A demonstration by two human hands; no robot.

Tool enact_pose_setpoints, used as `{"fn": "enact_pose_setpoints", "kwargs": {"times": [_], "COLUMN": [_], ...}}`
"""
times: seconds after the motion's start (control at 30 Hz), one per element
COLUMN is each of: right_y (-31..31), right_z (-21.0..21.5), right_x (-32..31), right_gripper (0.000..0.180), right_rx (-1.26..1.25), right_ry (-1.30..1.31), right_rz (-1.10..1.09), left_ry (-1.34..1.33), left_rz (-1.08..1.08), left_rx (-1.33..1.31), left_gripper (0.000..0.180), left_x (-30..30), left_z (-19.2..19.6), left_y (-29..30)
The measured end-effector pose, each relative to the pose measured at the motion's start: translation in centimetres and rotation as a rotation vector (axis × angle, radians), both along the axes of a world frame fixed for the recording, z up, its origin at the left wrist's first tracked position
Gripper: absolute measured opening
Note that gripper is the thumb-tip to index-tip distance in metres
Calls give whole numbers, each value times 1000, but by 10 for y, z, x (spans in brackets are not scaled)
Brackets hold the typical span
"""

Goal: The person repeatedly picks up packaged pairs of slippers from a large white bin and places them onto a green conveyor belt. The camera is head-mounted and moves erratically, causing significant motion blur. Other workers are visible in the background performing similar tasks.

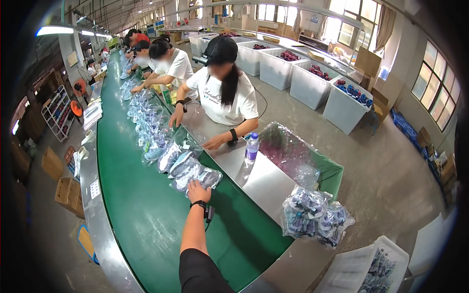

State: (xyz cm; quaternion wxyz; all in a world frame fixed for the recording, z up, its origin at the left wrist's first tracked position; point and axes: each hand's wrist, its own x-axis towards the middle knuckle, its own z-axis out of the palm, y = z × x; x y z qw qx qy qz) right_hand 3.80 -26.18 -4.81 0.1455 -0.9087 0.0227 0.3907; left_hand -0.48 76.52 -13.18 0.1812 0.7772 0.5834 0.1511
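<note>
My left hand (199, 192) reaches out over the green belt and rests on the near edge of a clear bag with grey-blue shoes (193, 172). Its fingers look stretched out, lying on the plastic, partly lost against it. A dark watch (199, 203) and a small black device (209, 214) sit at that wrist. More bagged shoes (154, 146) lie in a crowded row up the conveyor belt (146, 215). My right hand is out of view. Across the belt, a person in a white T-shirt (222, 100) has one hand by the bags and the other on the metal table.
A water bottle (251, 148) stands on the metal table (266, 178). Bagged shoes (308, 215) are piled at its corner, beside a green-lined bin (332, 176). A white crate (361, 268) holds more at lower right. Several white bins (342, 112) line the back. Other people work farther along.
</note>
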Motion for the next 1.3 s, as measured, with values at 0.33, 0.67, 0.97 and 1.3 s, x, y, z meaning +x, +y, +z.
{"fn": "enact_pose_setpoints", "kwargs": {"times": [0.33, 0.67, 0.97, 1.3], "right_y": [58, 53, 51, 84], "right_z": [2, -7, -1, 47], "right_x": [18, 13, -17, 20], "right_gripper": [49, 46, 41, 47], "right_rx": [-18, 82, 250, 646], "right_ry": [43, -74, -291, -393], "right_rz": [224, 155, 48, -27], "left_ry": [-584, -1719, -1236, -1128], "left_rz": [-50, 487, 567, 73], "left_rx": [-199, -806, -936, -1504], "left_gripper": [91, 57, 45, 35], "left_x": [-15, -23, -60, -82], "left_z": [-42, -58, -47, 66], "left_y": [-167, -166, -210, -428]}}
